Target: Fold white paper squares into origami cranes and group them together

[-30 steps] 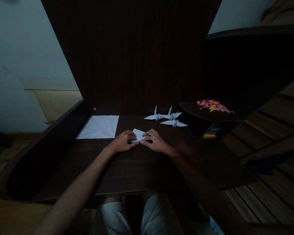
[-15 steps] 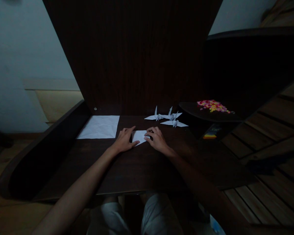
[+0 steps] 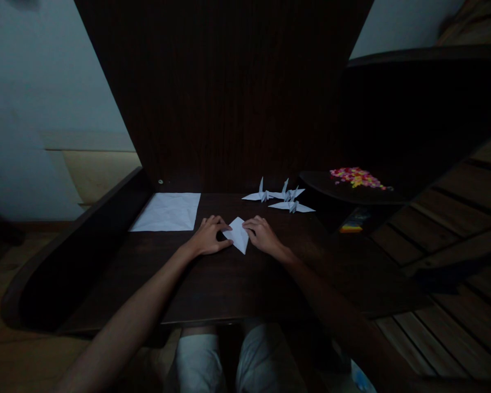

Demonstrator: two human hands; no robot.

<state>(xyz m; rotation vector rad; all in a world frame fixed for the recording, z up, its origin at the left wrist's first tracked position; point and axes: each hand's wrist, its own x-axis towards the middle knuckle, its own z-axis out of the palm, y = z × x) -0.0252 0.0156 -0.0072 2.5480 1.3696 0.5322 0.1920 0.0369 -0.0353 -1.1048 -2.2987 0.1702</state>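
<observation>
- Centrally, we hold a folded paper (image 3: 239, 234), a white diamond with crisp edges, on the dark wooden desk (image 3: 213, 289).
- Our left hand (image 3: 210, 236) holds its left side, thumb apart from fingers; our right hand (image 3: 262, 234) holds its right side, fingers curled.
- Far left, a creased sheet (image 3: 167, 212) lies flat.
- Farther right, we see sharp-winged paper cranes (image 3: 292, 207).
</observation>
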